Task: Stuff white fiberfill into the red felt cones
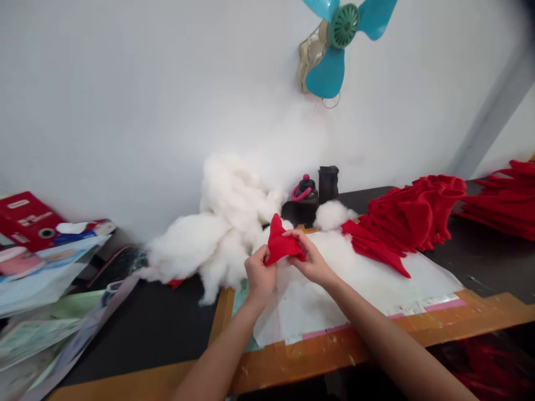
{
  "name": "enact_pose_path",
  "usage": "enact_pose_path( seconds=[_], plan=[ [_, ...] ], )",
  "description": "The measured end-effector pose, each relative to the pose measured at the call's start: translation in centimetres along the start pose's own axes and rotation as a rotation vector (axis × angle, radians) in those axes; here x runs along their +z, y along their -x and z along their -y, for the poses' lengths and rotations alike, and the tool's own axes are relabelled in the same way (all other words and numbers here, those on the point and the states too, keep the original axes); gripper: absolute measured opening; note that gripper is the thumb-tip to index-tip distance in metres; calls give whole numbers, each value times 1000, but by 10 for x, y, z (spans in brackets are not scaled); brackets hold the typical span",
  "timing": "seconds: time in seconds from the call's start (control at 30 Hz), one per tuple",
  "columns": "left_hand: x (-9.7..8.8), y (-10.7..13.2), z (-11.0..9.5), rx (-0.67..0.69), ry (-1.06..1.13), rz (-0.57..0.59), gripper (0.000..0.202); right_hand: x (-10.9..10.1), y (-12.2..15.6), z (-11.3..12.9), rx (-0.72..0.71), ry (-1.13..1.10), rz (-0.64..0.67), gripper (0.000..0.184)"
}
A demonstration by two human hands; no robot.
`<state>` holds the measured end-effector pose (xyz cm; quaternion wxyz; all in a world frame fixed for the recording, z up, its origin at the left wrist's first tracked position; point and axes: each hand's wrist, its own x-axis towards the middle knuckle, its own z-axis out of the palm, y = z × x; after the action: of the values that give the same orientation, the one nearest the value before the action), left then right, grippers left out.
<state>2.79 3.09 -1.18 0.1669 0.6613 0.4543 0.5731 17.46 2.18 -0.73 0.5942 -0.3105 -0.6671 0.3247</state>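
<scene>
Craft workshop with stacked red fabric point(409, 214), loose stuffing point(213, 234)

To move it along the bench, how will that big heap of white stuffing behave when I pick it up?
The white fibre stuffing looks very light for its bulk, judging by its loose, puffy mass. It will probably sag and pull apart rather than lift as one piece, since it lies in loosely joined clumps. It seems unlikely to roll or slide far on the black bench top.

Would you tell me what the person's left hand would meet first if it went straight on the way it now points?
The left hand would first meet the red felt piece it already pinches; past that, the white fluffy stuffing seems next, though depth is unclear.
</scene>
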Motion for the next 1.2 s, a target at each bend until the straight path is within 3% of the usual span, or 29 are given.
enact_pose_path(
  seconds=[0.13, 0.27, 0.33, 0.4, 0.47, 0.8, 1.03, 1.2],
  plan=[
    [2, 6, -3, 68, 47, 70, 31, 2, 0, -8, -3, 75, -166, 46],
    [2, 12, -17, 265, 125, 275, 14, -5, -2, -11, 20, 76, -311, 39],
    [3, 12, -20, 260, 165, 338, 20, -8, -2, -9, 24, 59, -332, 38],
    [4, 10, -18, 178, 163, 312, 26, -7, -1, -7, 9, 62, -303, 38],
    [5, 8, -13, 111, 126, 258, 18, -4, 1, -6, -11, 101, -250, 40],
    [-2, 1, -2, 40, -70, -28, 23, 0, 8, -10, 16, 467, -272, 51],
    [-4, -5, 12, 12, -149, -1, 20, -7, 1, 5, -116, 322, 123, 54],
    [-3, -1, -1, 180, -20, 47, 17, -9, 0, -2, -79, 383, -12, 43]
  ],
)
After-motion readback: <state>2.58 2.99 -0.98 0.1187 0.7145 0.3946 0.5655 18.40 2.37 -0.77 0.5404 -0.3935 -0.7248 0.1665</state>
